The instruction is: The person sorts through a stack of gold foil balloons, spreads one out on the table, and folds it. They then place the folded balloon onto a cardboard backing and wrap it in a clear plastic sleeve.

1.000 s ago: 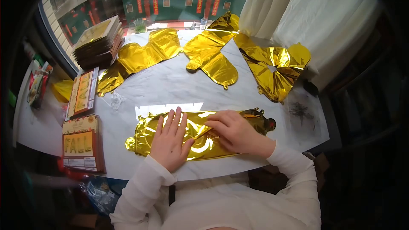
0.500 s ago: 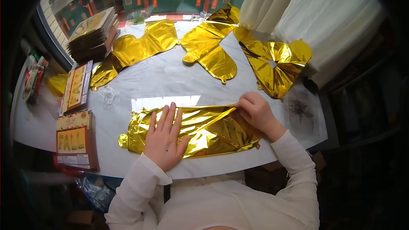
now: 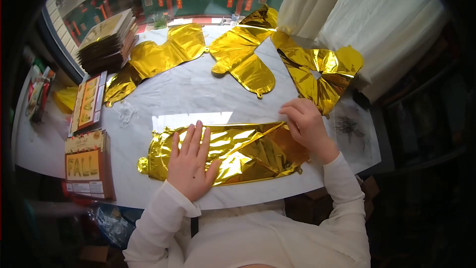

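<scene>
A folded gold foil balloon (image 3: 248, 151) lies lengthwise near the front edge of the table, its surface creased and shiny. My left hand (image 3: 192, 161) rests flat on its left half, fingers spread slightly and pointing away from me. Over the balloon's right end hovers my right hand (image 3: 308, 125), its fingers loosely bent with nothing visible in them. Part of that end is hidden beneath the wrist. Further back, three more gold foil balloons lie spread out: one at left (image 3: 158, 55), one at centre (image 3: 243, 54) and one at right (image 3: 322, 72).
Printed "FALL" balloon packages (image 3: 87, 164) are stacked along the left side, with another pack (image 3: 89, 101) behind them. A taller stack of packages (image 3: 106, 39) stands at the back left. A clear tangled strand (image 3: 127, 113) lies on the marble-patterned table (image 3: 188, 92). White curtains (image 3: 377, 25) hang at right.
My right hand has let go of the balloon's upper edge and moved up and right. The folded flap now lies flatter. My left hand stays pressed in place.
</scene>
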Demonstrator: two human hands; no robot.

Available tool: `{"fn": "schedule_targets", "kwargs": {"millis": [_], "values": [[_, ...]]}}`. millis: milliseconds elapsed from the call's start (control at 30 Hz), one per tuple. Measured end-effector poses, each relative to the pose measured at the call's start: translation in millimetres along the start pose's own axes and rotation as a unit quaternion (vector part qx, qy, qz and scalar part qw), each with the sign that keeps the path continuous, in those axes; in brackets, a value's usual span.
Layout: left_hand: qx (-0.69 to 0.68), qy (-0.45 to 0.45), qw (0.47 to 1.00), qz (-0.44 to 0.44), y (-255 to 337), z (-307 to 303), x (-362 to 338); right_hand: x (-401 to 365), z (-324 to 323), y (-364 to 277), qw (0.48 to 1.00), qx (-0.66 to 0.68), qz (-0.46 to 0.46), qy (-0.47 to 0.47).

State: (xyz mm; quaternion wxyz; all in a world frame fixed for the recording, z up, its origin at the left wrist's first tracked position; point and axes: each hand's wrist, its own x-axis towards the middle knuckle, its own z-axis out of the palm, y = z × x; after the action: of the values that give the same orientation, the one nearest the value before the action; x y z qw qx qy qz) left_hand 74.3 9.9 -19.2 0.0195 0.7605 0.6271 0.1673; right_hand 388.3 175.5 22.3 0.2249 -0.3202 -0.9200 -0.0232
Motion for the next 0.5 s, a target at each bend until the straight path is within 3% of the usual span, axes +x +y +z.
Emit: {"fn": "schedule_targets", "kwargs": {"millis": [67, 133, 233, 500], "values": [[-0.002, 0.001, 1.000, 0.001, 0, 1, 1, 15, -3, -34, 0.997, 0.066, -0.040, 0.019], [-0.008, 0.005, 1.000, -0.001, 0, 1, 1, 18, -7, -69, 0.982, 0.128, -0.054, -0.126], [-0.013, 0.007, 1.000, 0.002, -1, 2, 1, 10, 13, -97, 0.964, 0.120, -0.107, -0.213], [-0.024, 0.015, 1.000, -0.004, -1, 1, 0, -6, 30, -90, 0.965, 0.139, -0.046, -0.219]]}}
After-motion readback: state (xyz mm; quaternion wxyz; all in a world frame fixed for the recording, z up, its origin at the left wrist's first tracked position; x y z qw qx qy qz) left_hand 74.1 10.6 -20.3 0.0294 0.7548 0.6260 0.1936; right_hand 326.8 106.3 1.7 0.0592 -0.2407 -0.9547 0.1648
